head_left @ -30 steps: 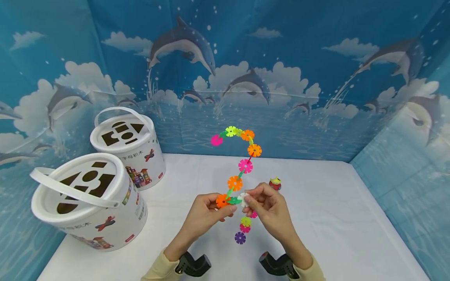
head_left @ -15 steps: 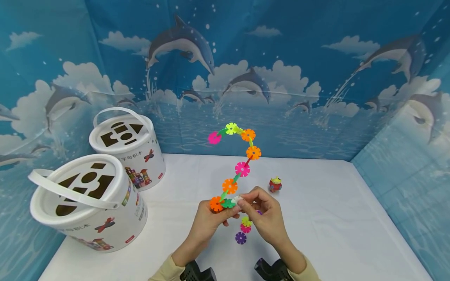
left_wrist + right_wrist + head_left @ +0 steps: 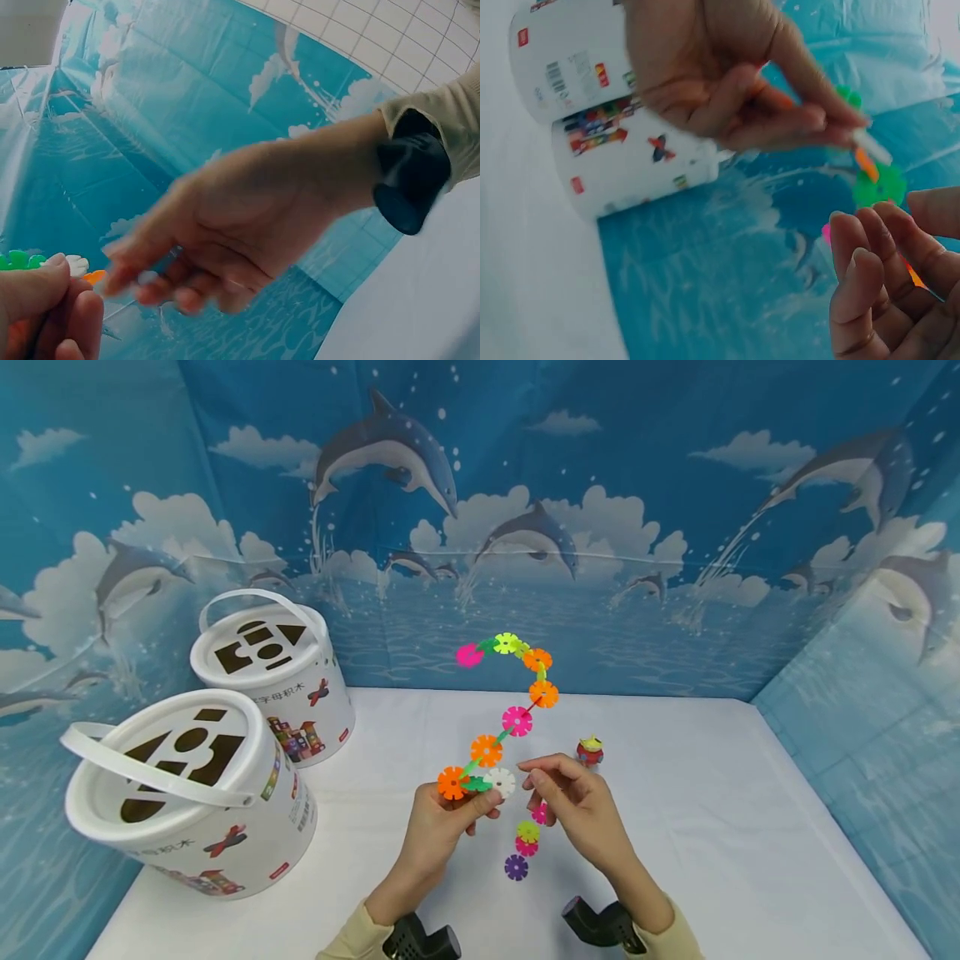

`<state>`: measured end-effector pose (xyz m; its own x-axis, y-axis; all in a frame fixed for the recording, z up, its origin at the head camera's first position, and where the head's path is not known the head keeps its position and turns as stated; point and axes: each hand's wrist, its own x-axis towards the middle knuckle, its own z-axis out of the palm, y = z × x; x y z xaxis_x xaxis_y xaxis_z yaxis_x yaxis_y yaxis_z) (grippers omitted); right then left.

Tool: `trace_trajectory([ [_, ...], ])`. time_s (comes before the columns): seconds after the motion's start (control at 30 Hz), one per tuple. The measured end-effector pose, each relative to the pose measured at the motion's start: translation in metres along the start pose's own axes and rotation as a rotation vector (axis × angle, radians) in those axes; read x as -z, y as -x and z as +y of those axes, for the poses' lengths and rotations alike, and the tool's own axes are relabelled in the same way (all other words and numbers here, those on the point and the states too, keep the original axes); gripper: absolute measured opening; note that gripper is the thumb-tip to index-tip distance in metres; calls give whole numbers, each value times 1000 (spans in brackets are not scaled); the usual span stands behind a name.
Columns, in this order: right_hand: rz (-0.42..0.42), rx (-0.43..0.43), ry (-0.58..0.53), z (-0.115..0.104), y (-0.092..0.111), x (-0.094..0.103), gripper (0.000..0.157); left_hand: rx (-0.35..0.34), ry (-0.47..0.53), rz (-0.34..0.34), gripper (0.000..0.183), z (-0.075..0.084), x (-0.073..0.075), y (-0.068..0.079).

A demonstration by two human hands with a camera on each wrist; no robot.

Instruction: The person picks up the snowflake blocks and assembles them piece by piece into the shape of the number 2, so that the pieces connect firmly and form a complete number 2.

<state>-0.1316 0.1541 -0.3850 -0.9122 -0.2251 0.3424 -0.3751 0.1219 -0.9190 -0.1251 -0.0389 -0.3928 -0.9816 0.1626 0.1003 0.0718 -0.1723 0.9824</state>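
Observation:
My left hand pinches the lower end of a chain of slotted snowflake discs, which curves up like a hook in orange, pink, green and yellow. At that end a white disc joins a green disc beside the left thumb. Just right of the white disc is my right hand, fingers loosely bent and holding nothing. The right wrist view shows a gap between that hand's fingertips and the chain. On the table below lie loose discs: purple, yellow and pink.
Two white lidded buckets with shape cut-outs stand at the left. A small red and yellow-green toy figure is beyond the right hand. A dolphin-print curtain hangs behind the white table.
The right hand has let go of the white disc and drawn back to the right. The left hand keeps its hold, and the lower end of the chain has shifted left.

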Motion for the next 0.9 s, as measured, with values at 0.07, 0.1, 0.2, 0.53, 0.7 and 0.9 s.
trace_trajectory([
  [0.07, -45, -89, 37, 10, 1, 4, 17, -3, 3, 5, 25, 1, 1, 0],
  [0.1, -80, -136, 69, 17, 1, 5, 17, -3, 4, 8, 24, 1, 1, 0],
  [0.2, -228, -227, 236, 41, 6, 6, 19, -1, 16, 14, 23, 2, 2, 0],
  [0.53, -450, -218, 680, 83, 20, -6, 34, 30, 60, 12, 23, 3, 3, 0],
  [0.7, -458, -193, 737, 87, 23, -10, 33, 55, 63, 13, 25, 4, 4, 1],
  [0.9, -424, -202, 709, 89, 23, -8, 28, 56, 71, 8, 26, 5, 4, 1],
])
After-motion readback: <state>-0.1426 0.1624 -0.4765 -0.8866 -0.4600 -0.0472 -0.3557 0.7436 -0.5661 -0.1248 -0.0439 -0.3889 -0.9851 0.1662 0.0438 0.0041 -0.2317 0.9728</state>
